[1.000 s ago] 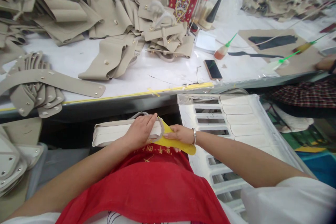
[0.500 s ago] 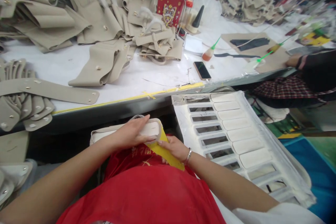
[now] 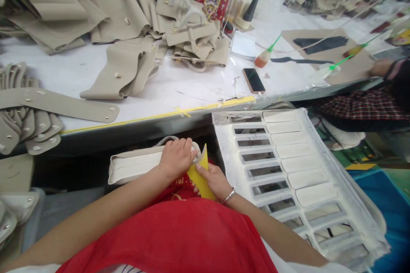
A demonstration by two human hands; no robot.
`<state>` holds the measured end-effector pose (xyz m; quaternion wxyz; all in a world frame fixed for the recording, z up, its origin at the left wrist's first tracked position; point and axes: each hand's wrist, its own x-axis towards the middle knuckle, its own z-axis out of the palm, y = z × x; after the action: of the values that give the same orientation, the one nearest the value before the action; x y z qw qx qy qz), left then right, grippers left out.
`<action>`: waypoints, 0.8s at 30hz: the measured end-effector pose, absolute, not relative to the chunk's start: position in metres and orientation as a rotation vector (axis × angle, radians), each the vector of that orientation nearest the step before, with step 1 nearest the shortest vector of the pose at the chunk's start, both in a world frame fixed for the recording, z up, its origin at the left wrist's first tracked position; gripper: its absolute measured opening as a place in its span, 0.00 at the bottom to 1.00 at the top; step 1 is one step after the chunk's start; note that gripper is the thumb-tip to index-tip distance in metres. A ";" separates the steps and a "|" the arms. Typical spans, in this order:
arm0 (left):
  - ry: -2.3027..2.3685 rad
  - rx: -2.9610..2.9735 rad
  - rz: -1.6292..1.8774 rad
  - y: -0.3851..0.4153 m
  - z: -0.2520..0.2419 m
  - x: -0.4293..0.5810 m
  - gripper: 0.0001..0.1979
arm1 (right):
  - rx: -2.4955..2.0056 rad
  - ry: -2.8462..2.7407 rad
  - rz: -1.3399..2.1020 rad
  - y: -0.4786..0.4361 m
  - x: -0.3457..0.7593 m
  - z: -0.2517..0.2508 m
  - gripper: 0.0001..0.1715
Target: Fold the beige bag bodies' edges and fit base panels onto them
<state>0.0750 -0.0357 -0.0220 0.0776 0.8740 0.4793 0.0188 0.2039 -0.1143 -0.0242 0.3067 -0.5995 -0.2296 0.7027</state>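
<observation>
A partly made off-white bag [image 3: 136,164] with beige edging lies across my lap below the table edge, a curved strap behind it. My left hand [image 3: 177,157] is closed over its right end, fingers curled and thumb toward the rim. In my right hand [image 3: 216,181] is a bent yellow sheet [image 3: 201,177], pinched between thumb and fingers, its upper tip standing beside the bag's end. Whether the sheet touches the bag I cannot tell. My left fingers hide part of that end.
Beige leather pieces [image 3: 118,70] and riveted straps [image 3: 60,104] lie on the white table [image 3: 179,83], with a phone [image 3: 253,80] and glue bottle [image 3: 263,57]. A slotted white rack [image 3: 278,166] holding pale panels stands at right. A co-worker's hand [image 3: 380,68] is far right.
My left hand has curled more tightly around the bag's end. The yellow sheet has turned more upright in my right hand, its tip now above the fingers. The view has shifted slightly.
</observation>
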 end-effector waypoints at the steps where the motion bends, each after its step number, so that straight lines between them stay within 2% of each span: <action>1: 1.435 2.617 0.034 -0.035 -0.022 0.079 0.22 | -1.594 -0.608 1.856 -0.112 0.205 -0.024 0.17; 6: 1.436 2.566 -0.049 -0.030 -0.014 0.089 0.20 | -1.596 -0.621 1.851 -0.107 0.213 -0.022 0.17; 10: 1.305 2.376 -0.074 -0.020 -0.003 0.073 0.25 | -1.513 -0.694 1.960 -0.107 0.236 -0.003 0.20; 13: 1.111 2.289 -0.028 -0.015 0.005 0.055 0.27 | -1.278 -0.614 1.696 -0.099 0.248 0.017 0.19; 17: 1.068 2.303 -0.178 -0.015 0.009 0.046 0.38 | -1.111 -0.513 1.309 -0.073 0.232 0.024 0.20; 24: 1.105 2.321 -0.265 -0.016 0.008 0.055 0.33 | -1.146 -0.627 1.060 -0.046 0.187 0.000 0.15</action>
<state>0.0549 -0.0159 0.0081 0.2753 0.8634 0.4110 -0.0987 0.1870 -0.0461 -0.0003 0.6667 -0.5077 -0.2778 0.4697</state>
